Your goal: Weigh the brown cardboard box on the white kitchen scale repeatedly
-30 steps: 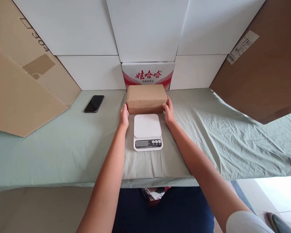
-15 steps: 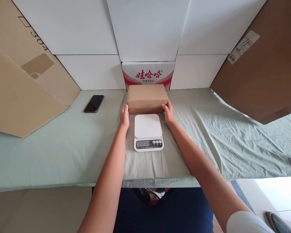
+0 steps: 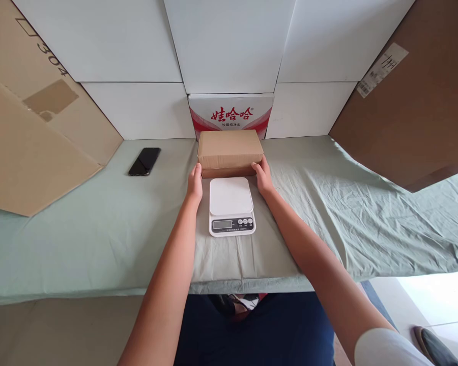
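A closed brown cardboard box (image 3: 230,145) stands at the back of the cloth-covered table, gripped from both sides. My left hand (image 3: 194,181) presses against its left end, thumb at the near corner. On the opposite end my right hand (image 3: 263,175) holds the near right corner, with the thumb on the front face and the other fingers partly hidden behind the side. Just in front of the box, between my forearms, lies a white digital kitchen scale (image 3: 231,196). Nothing is on its plate, and its display looks blank.
A black smartphone (image 3: 144,161) lies to the left. Behind the box stands a white and red carton (image 3: 232,109) against white panels (image 3: 229,46). Large cardboard sheets flank the table at left (image 3: 41,137) and right (image 3: 408,112). The green cloth (image 3: 366,213) is wrinkled at right.
The whole view has shifted slightly, so everything sits a little further left and up. Both hands keep their hold on the box, which has not visibly moved relative to the scale.
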Demonstrator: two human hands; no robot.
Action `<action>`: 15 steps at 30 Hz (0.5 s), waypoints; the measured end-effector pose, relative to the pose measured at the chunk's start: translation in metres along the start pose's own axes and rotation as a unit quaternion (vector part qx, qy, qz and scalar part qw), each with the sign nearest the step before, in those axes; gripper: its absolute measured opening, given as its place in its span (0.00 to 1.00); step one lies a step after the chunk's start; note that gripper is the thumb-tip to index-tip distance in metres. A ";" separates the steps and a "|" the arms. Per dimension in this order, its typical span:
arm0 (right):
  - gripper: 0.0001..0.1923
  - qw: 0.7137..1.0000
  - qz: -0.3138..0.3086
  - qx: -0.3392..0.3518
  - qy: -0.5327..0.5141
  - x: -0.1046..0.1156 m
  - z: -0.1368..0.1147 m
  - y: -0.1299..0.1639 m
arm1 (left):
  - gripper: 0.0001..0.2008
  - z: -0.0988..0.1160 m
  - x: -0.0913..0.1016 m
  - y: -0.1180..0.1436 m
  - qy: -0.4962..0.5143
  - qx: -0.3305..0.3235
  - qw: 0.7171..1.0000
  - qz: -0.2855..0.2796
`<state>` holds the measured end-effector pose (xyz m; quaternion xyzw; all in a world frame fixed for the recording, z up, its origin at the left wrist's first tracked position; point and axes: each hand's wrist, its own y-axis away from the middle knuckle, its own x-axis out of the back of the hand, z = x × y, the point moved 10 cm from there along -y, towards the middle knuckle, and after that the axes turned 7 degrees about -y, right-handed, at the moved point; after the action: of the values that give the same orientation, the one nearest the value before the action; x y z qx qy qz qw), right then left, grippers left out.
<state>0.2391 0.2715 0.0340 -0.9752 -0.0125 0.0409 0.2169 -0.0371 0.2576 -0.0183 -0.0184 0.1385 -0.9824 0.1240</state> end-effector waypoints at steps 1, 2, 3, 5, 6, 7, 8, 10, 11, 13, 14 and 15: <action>0.22 1.000 -0.001 -0.002 -0.002 0.000 0.001 0.000 | 0.37 0.000 0.000 0.001 0.002 0.006 1.000 0.006; 0.22 1.000 -0.001 -0.004 -0.004 0.000 0.001 0.000 | 0.36 -0.001 0.001 0.002 0.004 0.013 1.000 0.012; 0.22 1.000 -0.001 -0.005 -0.005 0.000 0.001 0.000 | 0.35 -0.001 0.000 0.003 0.005 0.019 1.000 0.015; 0.22 1.000 0.001 -0.003 -0.006 0.000 -0.001 0.001 | 0.35 0.000 -0.001 0.004 0.007 0.022 1.000 0.016; 0.22 1.000 0.002 -0.003 -0.006 0.000 -0.001 0.001 | 0.35 0.000 -0.001 0.005 0.007 0.021 1.000 0.016; 0.22 1.000 0.004 -0.001 -0.006 0.000 -0.002 0.001 | 0.35 0.001 -0.001 0.005 0.007 0.020 1.000 0.015; 0.22 1.000 0.006 0.001 -0.005 0.000 -0.003 0.001 | 0.35 0.002 -0.001 0.004 0.006 0.020 1.000 0.012; 0.22 1.000 0.009 0.010 -0.004 0.000 -0.005 0.002 | 0.36 0.002 -0.002 0.004 0.000 0.021 1.000 0.002; 0.23 1.000 0.010 0.014 -0.003 0.000 -0.006 0.002 | 0.36 0.002 -0.002 0.004 -0.004 0.022 1.000 -0.003; 0.24 1.000 0.013 0.018 -0.001 0.000 -0.006 0.003 | 0.36 0.003 -0.002 0.005 -0.009 0.022 1.000 -0.004; 0.24 1.000 0.014 0.016 0.000 0.000 -0.006 0.003 | 0.36 0.004 -0.001 0.005 -0.008 0.021 1.000 -0.001; 0.25 1.000 0.016 0.013 0.002 0.000 -0.005 0.003 | 0.36 0.005 0.000 0.005 -0.006 0.021 1.000 0.002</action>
<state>0.2394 0.2663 0.0369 -0.9724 0.0045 0.0422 0.2294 -0.0353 0.2516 -0.0151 -0.0216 0.1175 -0.9846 0.1273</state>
